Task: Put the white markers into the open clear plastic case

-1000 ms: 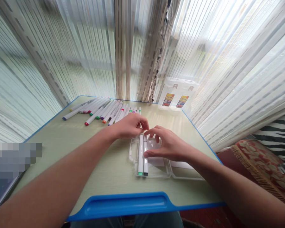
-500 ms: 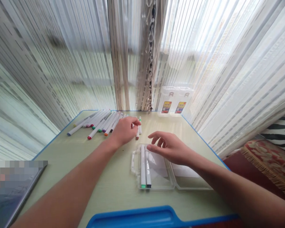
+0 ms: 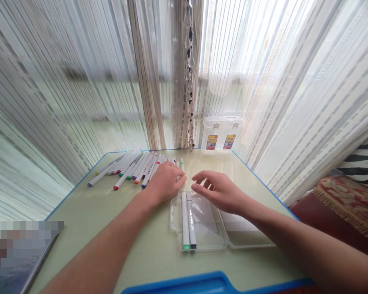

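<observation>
The left hand (image 3: 168, 183) has drawn near the clear case's (image 3: 207, 232) far edge, bringing both hands together there; whether it pinches anything, I cannot tell. The right hand (image 3: 219, 190) is loosely spread, empty; two markers (image 3: 185, 220) lie inside the case.

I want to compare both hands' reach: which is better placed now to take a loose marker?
Left, I would judge. The left hand is close beside the loose markers, though whether it holds one is unclear; the right hand is at the open clear case, farther from them.
</observation>
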Motion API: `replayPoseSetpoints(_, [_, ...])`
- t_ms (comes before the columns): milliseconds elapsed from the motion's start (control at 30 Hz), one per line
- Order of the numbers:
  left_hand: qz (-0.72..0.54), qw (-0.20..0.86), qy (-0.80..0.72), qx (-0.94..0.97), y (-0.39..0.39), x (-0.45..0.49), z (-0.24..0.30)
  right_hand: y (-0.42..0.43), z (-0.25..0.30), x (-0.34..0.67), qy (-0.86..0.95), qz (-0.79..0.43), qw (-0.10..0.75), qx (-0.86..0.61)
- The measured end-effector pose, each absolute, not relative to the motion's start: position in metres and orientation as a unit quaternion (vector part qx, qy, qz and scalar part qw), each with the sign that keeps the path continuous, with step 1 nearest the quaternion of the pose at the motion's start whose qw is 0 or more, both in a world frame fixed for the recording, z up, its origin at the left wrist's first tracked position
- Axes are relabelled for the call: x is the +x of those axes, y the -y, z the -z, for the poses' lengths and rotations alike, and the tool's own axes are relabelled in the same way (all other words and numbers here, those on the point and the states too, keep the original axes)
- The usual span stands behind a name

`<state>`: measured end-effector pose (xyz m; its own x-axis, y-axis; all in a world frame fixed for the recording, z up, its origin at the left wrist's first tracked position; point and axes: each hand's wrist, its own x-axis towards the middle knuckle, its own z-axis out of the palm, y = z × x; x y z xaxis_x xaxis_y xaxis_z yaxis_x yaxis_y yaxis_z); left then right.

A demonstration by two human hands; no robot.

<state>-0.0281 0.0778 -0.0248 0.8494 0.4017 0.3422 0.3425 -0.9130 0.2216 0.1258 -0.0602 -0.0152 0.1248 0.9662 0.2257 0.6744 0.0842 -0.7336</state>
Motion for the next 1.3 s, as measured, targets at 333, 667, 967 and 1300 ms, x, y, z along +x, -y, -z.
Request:
replayPoseSetpoints(333, [-0.213,0.129,-0.283,0.926,-0.071,-0.022,0.024,0.062,0.014,0.126,0.642,-0.192,0.382,-0.636])
replayPoseSetpoints(667, [-0.212,0.115,-0.322,0.916,-0.074,-0.024,0.024,0.062,0.014,0.125,0.64,-0.192,0.387,-0.635])
replayPoseSetpoints(967, [-0.247,0.193,-0.324,0.893,-0.073,-0.022,0.028,0.062,0.014,0.126,0.639,-0.186,0.397,-0.632])
replayPoseSetpoints(1300, [-0.349,0.395,-0.357,0.771,-0.074,-0.02,0.022,0.05,0.015,0.145,0.574,-0.167,0.432,-0.675])
